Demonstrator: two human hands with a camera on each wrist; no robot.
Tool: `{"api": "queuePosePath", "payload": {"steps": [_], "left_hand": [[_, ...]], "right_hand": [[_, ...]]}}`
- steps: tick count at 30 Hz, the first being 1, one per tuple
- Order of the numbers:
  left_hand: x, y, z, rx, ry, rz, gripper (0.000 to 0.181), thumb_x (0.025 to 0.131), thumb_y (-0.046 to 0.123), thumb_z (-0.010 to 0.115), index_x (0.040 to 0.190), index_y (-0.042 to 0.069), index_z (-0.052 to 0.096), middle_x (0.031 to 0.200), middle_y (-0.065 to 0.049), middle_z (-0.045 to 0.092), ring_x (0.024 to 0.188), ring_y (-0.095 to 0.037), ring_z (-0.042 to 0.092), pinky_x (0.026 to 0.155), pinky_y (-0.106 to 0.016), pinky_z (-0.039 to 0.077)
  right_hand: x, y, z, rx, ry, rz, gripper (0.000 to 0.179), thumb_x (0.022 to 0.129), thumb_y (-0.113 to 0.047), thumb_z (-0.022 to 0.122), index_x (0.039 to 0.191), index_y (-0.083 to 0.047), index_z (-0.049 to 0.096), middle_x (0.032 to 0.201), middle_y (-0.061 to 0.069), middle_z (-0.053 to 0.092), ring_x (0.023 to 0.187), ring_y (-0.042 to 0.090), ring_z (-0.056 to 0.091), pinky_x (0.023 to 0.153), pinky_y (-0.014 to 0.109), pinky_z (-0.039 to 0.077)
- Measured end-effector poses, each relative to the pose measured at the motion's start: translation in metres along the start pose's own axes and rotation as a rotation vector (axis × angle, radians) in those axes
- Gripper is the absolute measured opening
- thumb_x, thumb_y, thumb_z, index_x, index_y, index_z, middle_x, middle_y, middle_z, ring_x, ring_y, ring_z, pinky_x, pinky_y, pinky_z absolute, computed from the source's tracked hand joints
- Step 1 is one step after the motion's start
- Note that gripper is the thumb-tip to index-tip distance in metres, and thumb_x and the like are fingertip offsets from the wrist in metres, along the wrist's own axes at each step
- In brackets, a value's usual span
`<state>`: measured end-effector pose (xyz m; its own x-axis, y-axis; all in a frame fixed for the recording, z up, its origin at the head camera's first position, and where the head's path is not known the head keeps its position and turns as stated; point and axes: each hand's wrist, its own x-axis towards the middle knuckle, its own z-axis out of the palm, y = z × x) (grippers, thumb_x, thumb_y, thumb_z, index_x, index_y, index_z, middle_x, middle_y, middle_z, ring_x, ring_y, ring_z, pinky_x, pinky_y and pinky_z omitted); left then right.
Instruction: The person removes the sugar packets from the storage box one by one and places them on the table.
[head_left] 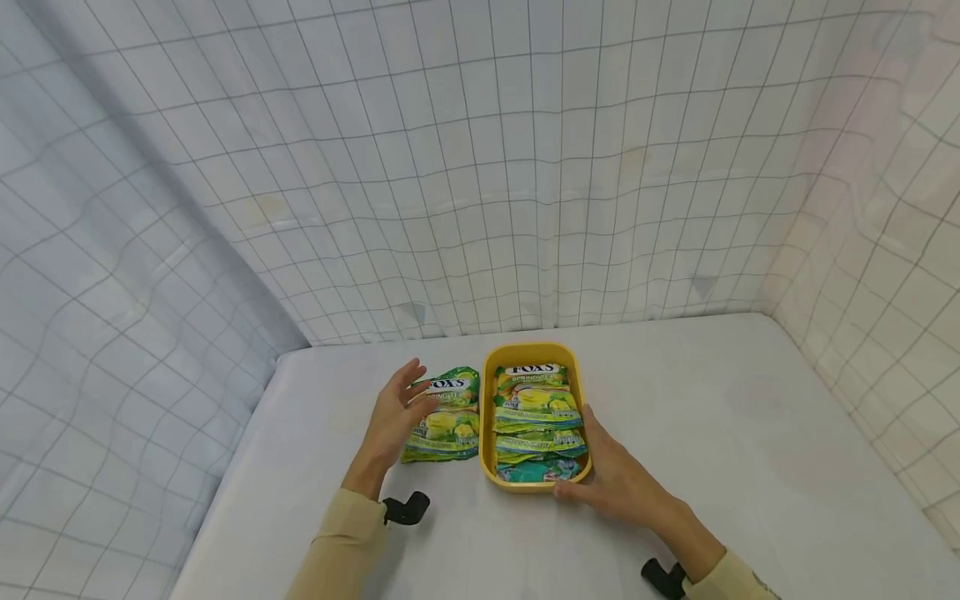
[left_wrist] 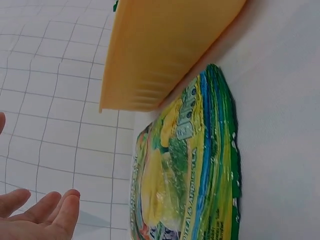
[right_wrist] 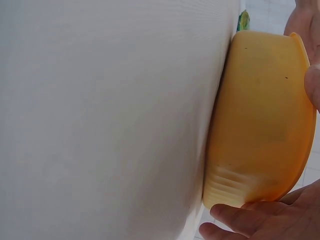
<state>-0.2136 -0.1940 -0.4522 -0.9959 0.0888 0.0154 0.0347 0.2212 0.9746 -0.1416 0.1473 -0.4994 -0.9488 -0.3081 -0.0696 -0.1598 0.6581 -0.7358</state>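
Note:
A yellow plastic container (head_left: 487,367) stands on the white table, filled with several Fox's Spring Tea candy packets (head_left: 536,408). My right hand (head_left: 626,483) holds its near right corner, thumb on the near rim and fingers along the right side. In the right wrist view, fingers (right_wrist: 260,217) lie against the container's outer wall (right_wrist: 260,115). Left of the container, a stack of green and yellow Fox's packets (head_left: 446,425) lies flat. Over the left edge of that stack is my left hand (head_left: 393,417), fingers spread and holding nothing; the left wrist view shows its fingertips (left_wrist: 67,212) apart from the packets.
The white table (head_left: 690,392) extends on both sides of the container. White grid-patterned sheets (head_left: 517,208) hang behind the table and at left and right. Black mounts (head_left: 407,507) sit on both wrists.

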Motion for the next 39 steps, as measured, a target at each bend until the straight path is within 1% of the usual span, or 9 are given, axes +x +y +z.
{"api": "queuePosePath", "payload": {"steps": [7,12,16,20,24,28,31,36,39], "left_hand": [[-0.001,0.01,0.009,0.0,-0.005,0.049,0.081,0.096,0.012,0.071,0.162,0.013,0.025,0.161,-0.013,0.036,0.141,-0.033,0.044,0.11,-0.053,0.041],[0.0,0.018,0.014,-0.065,-0.035,0.114,0.084,0.096,0.015,0.071,0.163,0.013,0.021,0.16,-0.01,0.036,0.14,-0.032,0.045,0.109,-0.052,0.042],[0.001,0.025,0.021,-0.126,-0.045,0.135,0.086,0.096,0.013,0.071,0.163,0.012,0.017,0.16,-0.01,0.036,0.14,-0.031,0.044,0.11,-0.05,0.043],[0.002,0.029,0.029,-0.161,-0.053,0.126,0.088,0.096,0.013,0.071,0.163,0.011,0.015,0.161,-0.012,0.034,0.141,-0.033,0.043,0.11,-0.047,0.043],[0.003,0.031,0.038,-0.2,-0.052,0.116,0.088,0.096,0.011,0.071,0.163,0.01,0.014,0.161,-0.013,0.033,0.141,-0.033,0.043,0.106,-0.044,0.047],[0.004,0.033,0.046,-0.2,-0.043,0.113,0.09,0.095,0.014,0.073,0.163,0.009,0.014,0.16,-0.014,0.034,0.14,-0.033,0.044,0.104,-0.042,0.049],[0.004,0.034,0.051,-0.2,-0.044,0.106,0.092,0.095,0.018,0.074,0.163,0.01,0.014,0.161,-0.014,0.034,0.14,-0.033,0.044,0.107,-0.046,0.046],[0.004,0.034,0.059,-0.235,-0.074,0.095,0.091,0.097,0.018,0.073,0.163,0.008,0.011,0.162,-0.018,0.029,0.142,-0.037,0.041,0.112,-0.053,0.039],[0.004,0.034,0.064,-0.247,-0.087,0.077,0.092,0.097,0.019,0.072,0.163,0.009,0.009,0.162,-0.017,0.029,0.142,-0.037,0.04,0.113,-0.055,0.036]], "right_hand": [[0.0,0.0,0.0,-0.001,-0.006,0.01,0.135,0.076,-0.067,0.08,0.164,-0.008,-0.004,0.169,0.014,0.008,0.153,0.033,0.015,0.12,0.054,0.022],[-0.001,0.0,0.0,0.008,0.001,0.007,0.133,0.077,-0.067,0.079,0.164,-0.008,-0.004,0.169,0.015,0.008,0.153,0.034,0.015,0.119,0.055,0.022],[0.0,-0.001,-0.001,0.013,0.005,0.0,0.132,0.078,-0.066,0.078,0.164,-0.008,-0.004,0.169,0.016,0.009,0.153,0.035,0.016,0.119,0.056,0.022],[0.0,-0.001,0.0,0.014,0.008,0.005,0.132,0.078,-0.066,0.079,0.164,-0.008,-0.002,0.168,0.016,0.01,0.153,0.036,0.016,0.119,0.057,0.022],[0.0,-0.001,0.002,0.016,0.004,0.02,0.133,0.077,-0.065,0.08,0.164,-0.009,-0.002,0.169,0.016,0.01,0.153,0.036,0.016,0.119,0.057,0.022],[-0.001,-0.002,0.002,0.019,0.006,0.029,0.131,0.078,-0.061,0.082,0.164,-0.008,-0.002,0.168,0.016,0.01,0.152,0.036,0.017,0.119,0.057,0.022],[-0.002,-0.003,0.002,0.018,0.01,0.03,0.13,0.078,-0.058,0.083,0.164,-0.008,-0.001,0.168,0.016,0.01,0.152,0.036,0.017,0.119,0.057,0.023],[-0.001,-0.003,0.003,0.021,0.013,0.03,0.13,0.079,-0.057,0.084,0.164,-0.008,-0.002,0.169,0.015,0.01,0.153,0.036,0.017,0.119,0.056,0.023],[-0.001,-0.004,0.003,0.023,0.014,0.03,0.13,0.079,-0.057,0.083,0.164,-0.009,-0.002,0.169,0.015,0.011,0.153,0.036,0.017,0.119,0.056,0.022]]}}
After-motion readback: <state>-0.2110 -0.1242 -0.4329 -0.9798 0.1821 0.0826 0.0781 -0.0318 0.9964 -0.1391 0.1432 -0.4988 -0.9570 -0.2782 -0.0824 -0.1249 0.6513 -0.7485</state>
